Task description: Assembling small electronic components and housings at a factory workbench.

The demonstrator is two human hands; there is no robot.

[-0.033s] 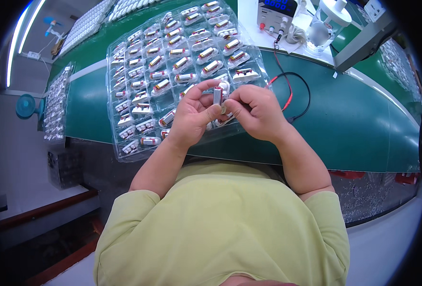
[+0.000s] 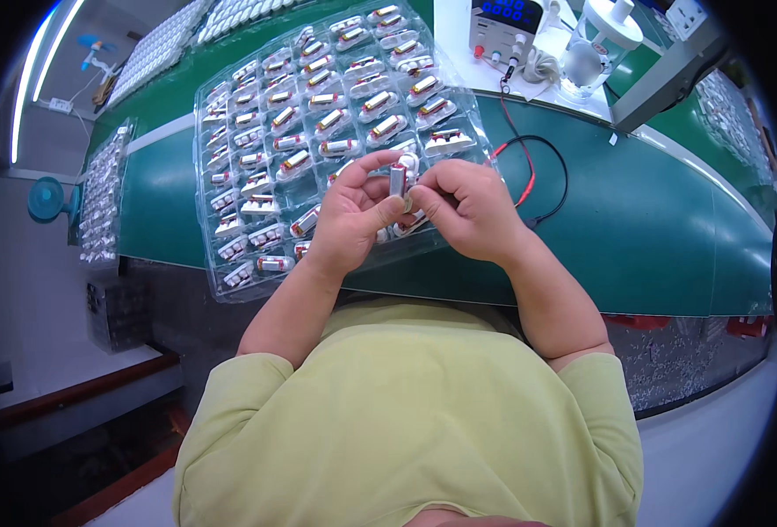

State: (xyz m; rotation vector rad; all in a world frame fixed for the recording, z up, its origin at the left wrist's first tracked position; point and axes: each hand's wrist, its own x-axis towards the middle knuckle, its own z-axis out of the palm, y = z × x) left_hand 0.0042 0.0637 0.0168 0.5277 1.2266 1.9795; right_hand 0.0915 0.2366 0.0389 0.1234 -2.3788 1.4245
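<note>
My left hand [image 2: 351, 218] and my right hand [image 2: 474, 211] meet over the near right part of a clear plastic blister tray [image 2: 227, 285]. Together they pinch one small silver cell with a red end [image 2: 399, 179], held upright between the fingertips of both hands. The tray's pockets hold several similar silver cells with red and gold ends [image 2: 331, 119]. The pockets under my hands are hidden. The tray lies on a green bench top [image 2: 652, 228].
Red and black leads [image 2: 542, 162] loop on the bench right of my hands, running to a bench power supply with a blue display [image 2: 504, 19]. A white round device [image 2: 599, 39] stands beside it. More filled trays [image 2: 98, 198] lie far left, by a blue fan [image 2: 46, 198].
</note>
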